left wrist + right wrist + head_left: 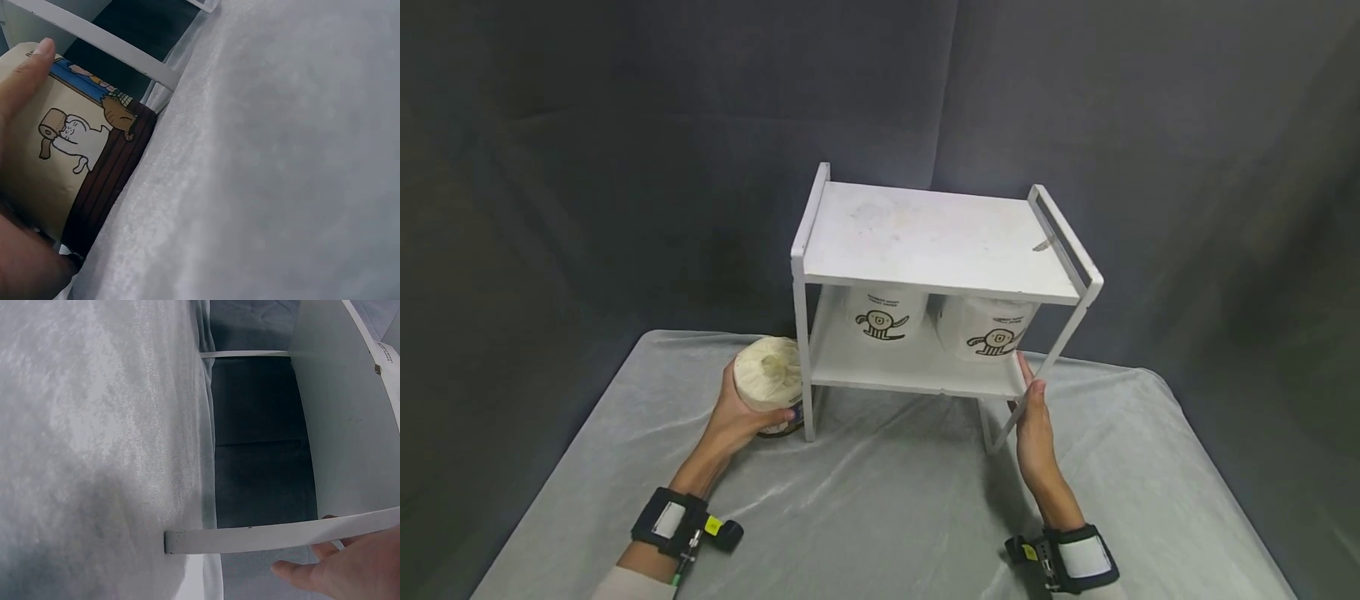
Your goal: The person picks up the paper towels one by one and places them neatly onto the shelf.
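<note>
In the head view my left hand (pixel 737 421) grips a paper-wrapped toilet roll (pixel 767 372) standing beside the left leg of a white two-tier shelf (pixel 925 237). The left wrist view shows the printed cartoon wrapper of the toilet roll (pixel 69 147), with fingers and thumb on either side. My right hand (pixel 1036 437) holds the shelf's right side frame near the lower board. In the right wrist view, the fingers of the right hand (pixel 350 565) reach partly behind the white frame bar (pixel 250 539), and some fingertips are hidden.
Two white wrapped rolls stand on the lower board, the left roll (pixel 886 317) and the right roll (pixel 988 325). A grey cloth (pixel 880 500) covers the table. Dark curtains (pixel 700 167) hang behind and at both sides.
</note>
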`<state>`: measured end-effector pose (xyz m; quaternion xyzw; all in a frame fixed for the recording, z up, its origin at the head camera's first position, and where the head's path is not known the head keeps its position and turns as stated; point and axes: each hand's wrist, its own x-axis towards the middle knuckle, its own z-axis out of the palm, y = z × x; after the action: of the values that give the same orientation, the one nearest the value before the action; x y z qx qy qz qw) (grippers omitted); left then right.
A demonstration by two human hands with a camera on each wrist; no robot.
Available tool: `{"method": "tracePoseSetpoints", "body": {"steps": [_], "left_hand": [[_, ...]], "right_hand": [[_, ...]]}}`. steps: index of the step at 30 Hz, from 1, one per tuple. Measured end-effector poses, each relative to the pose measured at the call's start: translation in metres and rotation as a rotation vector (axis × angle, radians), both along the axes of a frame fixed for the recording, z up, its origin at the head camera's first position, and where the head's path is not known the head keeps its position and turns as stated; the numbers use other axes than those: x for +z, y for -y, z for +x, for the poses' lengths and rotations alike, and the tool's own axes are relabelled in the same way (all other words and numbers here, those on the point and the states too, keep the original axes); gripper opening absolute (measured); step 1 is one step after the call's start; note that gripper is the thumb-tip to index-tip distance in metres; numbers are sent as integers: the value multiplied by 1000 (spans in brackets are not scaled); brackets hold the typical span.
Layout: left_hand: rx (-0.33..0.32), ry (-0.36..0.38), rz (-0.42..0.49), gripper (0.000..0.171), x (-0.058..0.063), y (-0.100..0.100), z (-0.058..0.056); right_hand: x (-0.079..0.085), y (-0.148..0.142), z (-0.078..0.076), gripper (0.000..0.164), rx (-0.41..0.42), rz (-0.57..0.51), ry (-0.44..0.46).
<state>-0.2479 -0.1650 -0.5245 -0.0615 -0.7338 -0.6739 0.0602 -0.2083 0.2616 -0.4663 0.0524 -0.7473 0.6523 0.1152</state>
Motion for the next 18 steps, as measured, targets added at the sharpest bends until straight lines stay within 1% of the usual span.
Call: {"method": "tracePoseSetpoints", "body": {"steps": [6, 12, 18], "left_hand": [[10, 40, -24, 127, -1, 2, 2], [11, 22, -2, 125, -2, 1, 0], [11, 19, 19, 122, -2, -1, -1]], "right_hand": [[0, 1, 0, 70, 2, 1, 0], [0, 1, -1, 71, 1, -5, -9], [1, 1, 0, 71, -2, -20, 12]]}}
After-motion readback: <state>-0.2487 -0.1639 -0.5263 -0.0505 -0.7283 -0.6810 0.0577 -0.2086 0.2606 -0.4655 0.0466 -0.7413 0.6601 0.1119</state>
